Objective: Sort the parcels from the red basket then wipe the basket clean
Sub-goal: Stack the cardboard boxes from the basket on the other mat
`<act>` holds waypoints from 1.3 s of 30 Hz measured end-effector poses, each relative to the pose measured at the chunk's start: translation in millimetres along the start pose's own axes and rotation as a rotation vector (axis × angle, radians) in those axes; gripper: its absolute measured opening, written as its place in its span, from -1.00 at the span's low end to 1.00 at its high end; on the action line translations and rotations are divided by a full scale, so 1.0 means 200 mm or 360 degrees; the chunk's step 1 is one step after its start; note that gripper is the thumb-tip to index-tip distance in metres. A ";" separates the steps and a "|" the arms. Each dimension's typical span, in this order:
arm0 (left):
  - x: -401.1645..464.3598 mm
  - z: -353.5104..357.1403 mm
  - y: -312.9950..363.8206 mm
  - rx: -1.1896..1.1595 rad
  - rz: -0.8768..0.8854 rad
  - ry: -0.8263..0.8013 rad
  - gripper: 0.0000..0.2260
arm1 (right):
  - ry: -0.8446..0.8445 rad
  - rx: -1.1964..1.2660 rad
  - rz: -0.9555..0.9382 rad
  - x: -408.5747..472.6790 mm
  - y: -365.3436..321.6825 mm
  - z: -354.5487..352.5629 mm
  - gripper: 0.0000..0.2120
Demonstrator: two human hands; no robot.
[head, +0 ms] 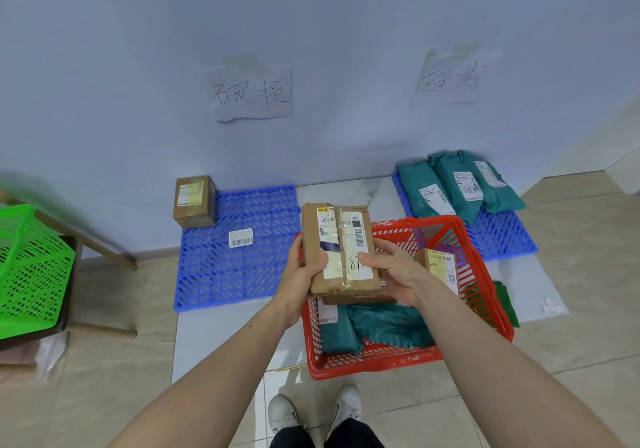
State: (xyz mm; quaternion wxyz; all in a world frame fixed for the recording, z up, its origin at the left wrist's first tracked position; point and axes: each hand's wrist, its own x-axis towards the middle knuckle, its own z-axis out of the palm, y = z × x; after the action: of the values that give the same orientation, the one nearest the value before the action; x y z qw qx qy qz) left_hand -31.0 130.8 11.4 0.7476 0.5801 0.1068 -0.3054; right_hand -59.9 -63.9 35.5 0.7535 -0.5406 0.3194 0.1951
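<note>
Above the red basket (398,361), which sits on the floor w/ our white shoes (313,409) just below its near rim, we hold a brown cardboard parcel (341,250) upright in both hands. Our left hand (301,274) grips the parcel's left edge, thumb curled over the front; our right hand (391,271) grips its right edge, thumb pressed on the white shipping label w/ barcodes and a handwritten mark. Clear tape wraps the parcel lengthwise. Inside the basket we see teal plastic mailer bags (377,326) lying flat on the bottom, plus a second brown box (440,267) leaning vs. the basket's right wall. Left of the basket lies a blue plastic grid mat (221,274); on the mat's far left corner stands a small brown box (194,201), and a loose white barcode label (241,238) lies nearer the middle. On the wall above that mat hangs a handwritten paper sign (251,90). Behind and right of the basket is another blue grid mat (502,236) carrying a stack of teal mailers (457,184) w/ white labels, approx. three or four; a second paper sign (453,76) hangs on the wall above. Far left of the basket, a green plastic basket (31,271) rests on a wooden stool (104,246). Something green (505,302) lies on the floor just outside the red basket's right wall; we cannot tell what.
</note>
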 end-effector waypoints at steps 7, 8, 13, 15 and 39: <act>0.00 -0.02 0.00 0.0036 0.0016 0.0020 -0.47 | -0.0008 0.0011 -0.0035 0.02 0.01 0.00 -0.26; 0.00 -0.02 0.00 0.0049 0.0016 0.0018 -0.48 | -0.0008 0.0017 -0.0033 0.03 0.02 0.00 -0.29; -0.01 -0.02 0.01 0.0083 0.0025 0.0043 -0.51 | -0.0022 0.0041 -0.0020 0.05 0.03 0.01 -0.33; -0.01 -0.04 0.01 0.0100 0.0013 0.0076 -0.45 | -0.0044 0.0052 -0.0014 0.06 0.04 0.02 -0.32; 0.33 -1.03 0.34 0.0284 0.0026 0.0345 -0.54 | -0.0070 -0.0145 0.0127 0.68 0.05 1.00 -0.60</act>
State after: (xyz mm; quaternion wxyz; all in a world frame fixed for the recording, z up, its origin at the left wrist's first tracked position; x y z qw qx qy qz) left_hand 101.5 310.9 -31.3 0.6795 0.6747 0.1548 -0.2432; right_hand 85.7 120.2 -24.1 0.7265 -0.5567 0.3149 0.2512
